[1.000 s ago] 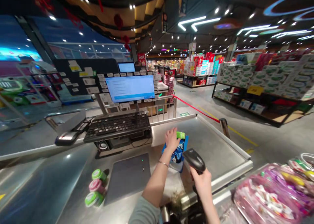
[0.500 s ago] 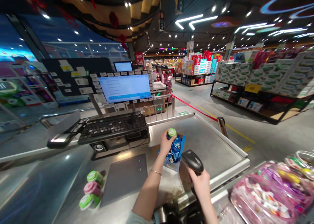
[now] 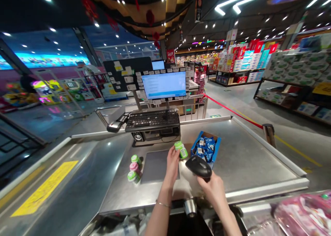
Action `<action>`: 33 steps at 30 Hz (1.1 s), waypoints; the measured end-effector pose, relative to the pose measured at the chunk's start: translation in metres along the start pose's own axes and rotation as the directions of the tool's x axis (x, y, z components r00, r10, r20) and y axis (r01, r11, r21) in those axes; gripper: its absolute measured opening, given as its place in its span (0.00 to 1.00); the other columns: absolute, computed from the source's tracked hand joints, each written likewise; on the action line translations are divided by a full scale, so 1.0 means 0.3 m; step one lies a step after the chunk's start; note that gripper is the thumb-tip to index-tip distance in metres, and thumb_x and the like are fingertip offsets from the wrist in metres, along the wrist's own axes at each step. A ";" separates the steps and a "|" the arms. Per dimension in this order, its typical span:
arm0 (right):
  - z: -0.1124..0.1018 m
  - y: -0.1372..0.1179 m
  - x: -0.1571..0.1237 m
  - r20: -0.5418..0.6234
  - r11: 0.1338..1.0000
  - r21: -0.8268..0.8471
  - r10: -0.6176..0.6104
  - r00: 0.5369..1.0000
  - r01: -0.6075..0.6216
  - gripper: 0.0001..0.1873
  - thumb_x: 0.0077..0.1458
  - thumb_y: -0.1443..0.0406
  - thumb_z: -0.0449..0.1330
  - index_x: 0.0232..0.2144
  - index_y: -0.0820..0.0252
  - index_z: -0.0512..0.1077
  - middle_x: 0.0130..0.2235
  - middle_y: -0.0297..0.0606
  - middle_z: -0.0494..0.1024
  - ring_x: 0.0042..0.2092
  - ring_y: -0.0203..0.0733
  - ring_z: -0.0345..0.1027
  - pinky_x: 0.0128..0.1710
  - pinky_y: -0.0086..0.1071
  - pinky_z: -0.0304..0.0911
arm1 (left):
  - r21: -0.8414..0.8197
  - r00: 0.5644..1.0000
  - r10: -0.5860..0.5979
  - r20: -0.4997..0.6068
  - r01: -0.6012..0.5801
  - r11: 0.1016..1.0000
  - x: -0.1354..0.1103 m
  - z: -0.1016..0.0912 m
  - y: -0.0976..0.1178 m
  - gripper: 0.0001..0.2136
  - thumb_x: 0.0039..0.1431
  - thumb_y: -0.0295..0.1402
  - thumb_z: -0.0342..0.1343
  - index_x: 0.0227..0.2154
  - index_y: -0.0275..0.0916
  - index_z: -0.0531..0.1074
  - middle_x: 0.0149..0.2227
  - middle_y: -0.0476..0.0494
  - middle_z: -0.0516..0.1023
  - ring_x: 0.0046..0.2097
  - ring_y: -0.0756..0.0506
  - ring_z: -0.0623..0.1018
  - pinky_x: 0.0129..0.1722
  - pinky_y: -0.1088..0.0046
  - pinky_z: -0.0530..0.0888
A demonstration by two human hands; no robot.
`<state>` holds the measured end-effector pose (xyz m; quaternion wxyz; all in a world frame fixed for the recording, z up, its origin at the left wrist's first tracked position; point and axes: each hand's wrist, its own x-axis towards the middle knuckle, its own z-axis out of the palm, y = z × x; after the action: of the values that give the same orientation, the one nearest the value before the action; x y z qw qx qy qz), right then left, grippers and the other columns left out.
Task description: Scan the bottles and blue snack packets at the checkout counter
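Above the silver metal counter, the left hand pinches a green cylindrical jar; the right hand grips a black handheld scanner. Slack pinching could drop the jar.

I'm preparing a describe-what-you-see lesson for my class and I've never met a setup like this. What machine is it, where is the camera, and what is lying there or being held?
There is no robot here, just a person's two bare hands. The view comes from a camera worn on the head, looking forward and down. The left hand holds a small green jar; the right hand holds a black barcode scanner. On the metal checkout counter stand three more jars, two green and one pink, beside a flat grey panel. To the right, an open blue box holds blue packets. Behind are a keyboard and a lit monitor.
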<state>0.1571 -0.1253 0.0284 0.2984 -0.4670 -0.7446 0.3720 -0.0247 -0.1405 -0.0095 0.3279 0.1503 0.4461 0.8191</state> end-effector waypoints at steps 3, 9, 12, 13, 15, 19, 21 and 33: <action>0.022 -0.033 -0.025 0.036 0.996 -0.087 -0.015 0.999 0.018 0.19 0.47 0.56 0.52 0.35 0.60 0.76 0.31 0.44 0.81 0.34 0.52 0.75 0.32 0.35 0.66 | 0.030 0.999 0.020 -0.025 -0.020 0.999 -0.015 -0.040 0.027 0.25 0.45 0.37 0.65 0.47 0.39 0.67 0.50 0.38 0.73 0.51 0.44 0.73 0.50 0.69 0.68; 0.046 -0.041 -0.038 0.048 0.990 -0.130 -0.043 0.998 0.048 0.20 0.50 0.56 0.51 0.36 0.61 0.75 0.31 0.45 0.80 0.34 0.51 0.75 0.31 0.34 0.66 | 0.030 0.998 0.035 -0.051 -0.034 0.999 -0.022 -0.088 0.053 0.24 0.46 0.38 0.65 0.46 0.39 0.67 0.50 0.39 0.73 0.51 0.45 0.73 0.50 0.69 0.67; 0.060 -0.037 -0.041 0.055 0.989 -0.129 -0.070 0.996 0.077 0.20 0.50 0.55 0.51 0.37 0.62 0.75 0.30 0.44 0.80 0.34 0.50 0.75 0.31 0.34 0.66 | 0.033 0.998 0.038 -0.055 -0.037 0.999 -0.020 -0.100 0.059 0.23 0.46 0.38 0.65 0.46 0.39 0.67 0.49 0.40 0.74 0.50 0.45 0.73 0.50 0.70 0.67; 0.065 -0.036 -0.042 0.056 0.988 -0.126 -0.079 0.995 0.086 0.21 0.50 0.55 0.51 0.37 0.62 0.75 0.30 0.44 0.80 0.34 0.50 0.75 0.31 0.34 0.66 | 0.040 0.997 0.042 -0.058 -0.040 0.998 -0.018 -0.104 0.060 0.23 0.46 0.38 0.65 0.46 0.39 0.67 0.49 0.40 0.74 0.50 0.45 0.73 0.49 0.69 0.67; 0.074 -0.034 -0.043 0.054 0.989 -0.115 -0.090 0.994 0.096 0.21 0.50 0.55 0.52 0.39 0.62 0.75 0.30 0.44 0.80 0.33 0.50 0.75 0.30 0.34 0.66 | 0.057 0.997 0.049 -0.066 -0.045 0.997 -0.013 -0.110 0.063 0.23 0.46 0.38 0.64 0.46 0.40 0.68 0.49 0.40 0.74 0.50 0.45 0.73 0.49 0.69 0.67; 0.087 -0.031 -0.036 0.024 0.995 -0.055 -0.085 0.996 0.086 0.22 0.48 0.54 0.53 0.37 0.62 0.76 0.29 0.43 0.80 0.33 0.50 0.75 0.29 0.33 0.66 | 0.058 0.997 0.060 -0.043 -0.058 0.997 -0.009 -0.122 0.066 0.23 0.47 0.38 0.63 0.46 0.40 0.67 0.49 0.40 0.74 0.49 0.46 0.74 0.48 0.71 0.68; 0.094 -0.028 -0.030 0.010 0.997 -0.011 -0.072 0.997 0.072 0.22 0.46 0.52 0.55 0.35 0.62 0.76 0.28 0.43 0.80 0.32 0.50 0.75 0.28 0.33 0.66 | 0.067 0.997 0.068 -0.044 -0.065 0.996 -0.008 -0.132 0.065 0.23 0.48 0.38 0.63 0.47 0.40 0.66 0.49 0.40 0.73 0.49 0.46 0.74 0.47 0.72 0.69; 0.221 0.041 -0.007 0.048 0.999 0.039 -0.031 0.998 0.029 0.23 0.44 0.50 0.54 0.30 0.63 0.76 0.27 0.45 0.80 0.32 0.53 0.74 0.30 0.37 0.66 | 0.997 0.862 0.507 0.014 0.027 -0.074 0.072 -0.451 0.132 0.17 0.51 0.33 0.56 0.46 0.38 0.69 0.45 0.38 0.72 0.51 0.37 0.69 0.51 0.57 0.63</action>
<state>0.1113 -0.1419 -0.0181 0.2947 -0.4405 -0.7514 0.3932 -0.1294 -0.2268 -0.0530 -0.1264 0.2587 0.9070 0.3075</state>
